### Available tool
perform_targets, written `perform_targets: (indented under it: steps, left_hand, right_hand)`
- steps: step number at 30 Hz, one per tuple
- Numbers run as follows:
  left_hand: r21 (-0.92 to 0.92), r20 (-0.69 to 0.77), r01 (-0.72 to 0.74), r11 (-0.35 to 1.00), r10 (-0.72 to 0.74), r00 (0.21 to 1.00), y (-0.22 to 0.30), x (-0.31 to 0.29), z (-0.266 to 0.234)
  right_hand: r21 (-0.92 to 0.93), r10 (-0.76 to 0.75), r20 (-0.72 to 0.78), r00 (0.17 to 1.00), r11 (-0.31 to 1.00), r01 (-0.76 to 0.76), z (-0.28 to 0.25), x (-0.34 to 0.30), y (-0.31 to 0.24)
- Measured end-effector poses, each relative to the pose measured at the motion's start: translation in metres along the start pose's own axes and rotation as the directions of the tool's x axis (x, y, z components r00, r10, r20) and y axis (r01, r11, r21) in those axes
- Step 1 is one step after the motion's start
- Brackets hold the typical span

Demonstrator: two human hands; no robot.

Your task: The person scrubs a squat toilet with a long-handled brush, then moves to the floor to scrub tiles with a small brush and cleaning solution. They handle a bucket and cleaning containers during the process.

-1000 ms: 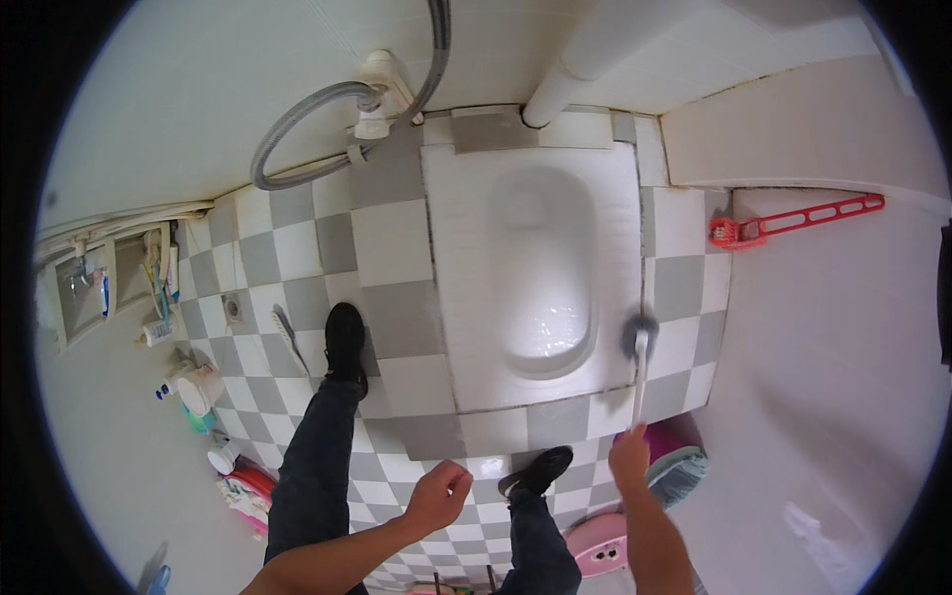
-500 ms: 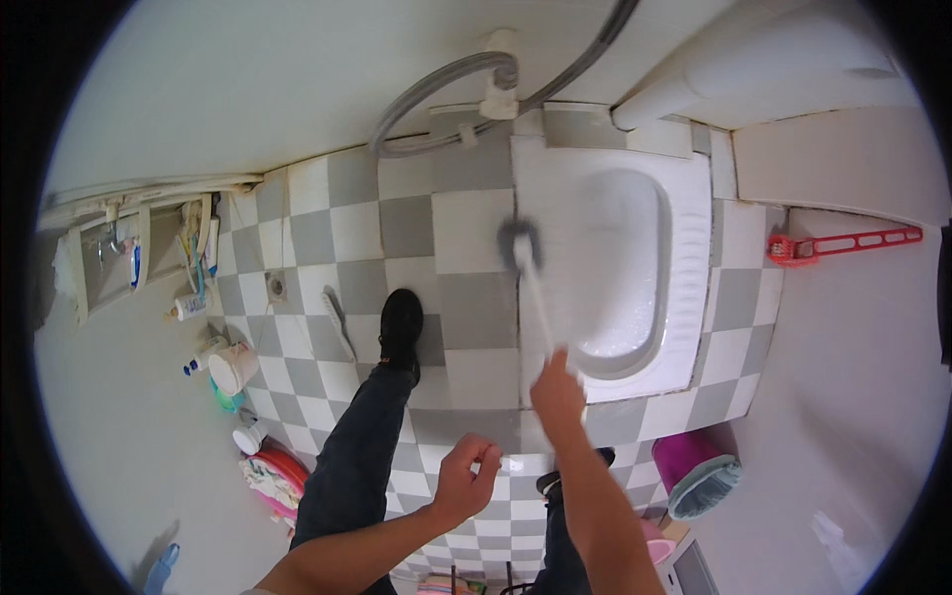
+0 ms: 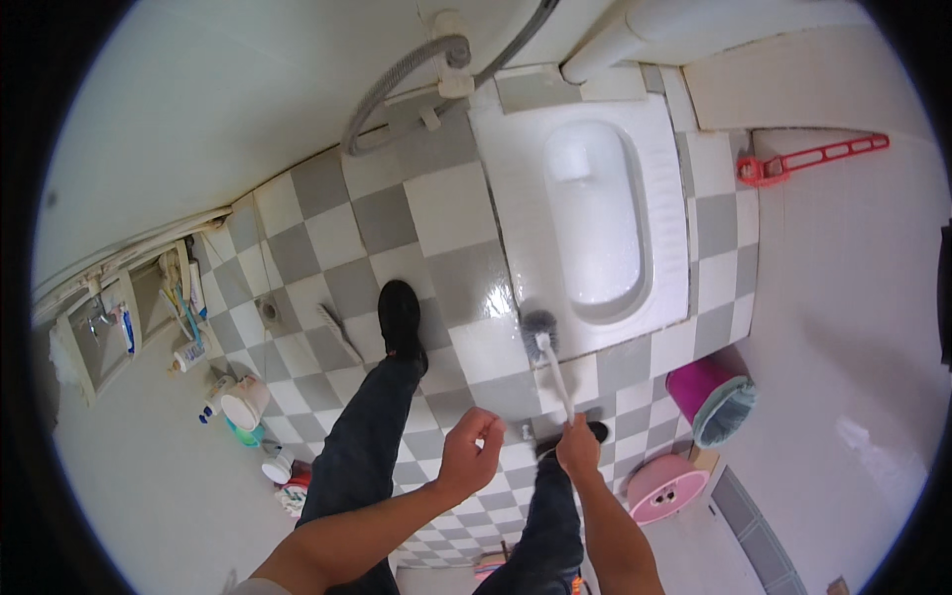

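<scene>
My right hand point(image 3: 578, 446) is closed round the white handle of a toilet brush point(image 3: 558, 377). The round grey bristle head of the brush presses against the near-left corner of a white squat toilet point(image 3: 521, 188), by its edge with the tiles. The toilet's oblong bowl is wet, with a little foam or water at its near end. My left hand point(image 3: 471, 454) hangs in front of my body, left of the right hand. Its fingers are curled into a loose fist, and nothing shows in them.
A pale scrubbing brush point(image 3: 339, 333) lies on the checked tile floor, left of my shoe point(image 3: 401, 319). A magenta bin point(image 3: 697, 385) and a pink basin point(image 3: 666, 491) stand on the right. Beyond the toilet hangs a grey hose point(image 3: 382, 94). A white bucket point(image 3: 244, 403) stands at the left wall.
The toilet brush has moved from the toilet's left edge toward me, down to the near-left corner. My right hand has come nearer with it. The whole view has shifted and turned slightly.
</scene>
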State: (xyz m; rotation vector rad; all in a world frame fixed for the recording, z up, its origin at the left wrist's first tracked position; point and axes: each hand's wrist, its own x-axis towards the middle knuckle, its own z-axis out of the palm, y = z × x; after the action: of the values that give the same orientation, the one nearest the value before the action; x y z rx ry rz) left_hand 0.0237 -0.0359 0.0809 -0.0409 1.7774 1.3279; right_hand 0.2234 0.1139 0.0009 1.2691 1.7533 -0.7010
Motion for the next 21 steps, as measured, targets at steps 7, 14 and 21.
perform_targets:
  steps: [7,14,21]
  left_hand:
    - [0.082,0.004,-0.013,0.997,0.013,1.0,-0.046,-0.047,0.022]
    - [0.172,0.085,-0.079,0.982,0.065,0.994,-0.134,-0.116,0.066]
    - [0.493,0.168,-0.045,0.869,-0.045,0.985,-0.184,-0.208,0.072]
  right_hand:
    - [0.168,-0.402,-0.449,0.798,0.839,0.517,0.034,0.067,-0.002]
    - [0.15,-0.324,-0.559,0.763,0.866,0.478,0.034,0.077,0.0]
    - [0.323,-0.244,-0.626,0.74,0.783,0.531,0.072,0.02,0.131]
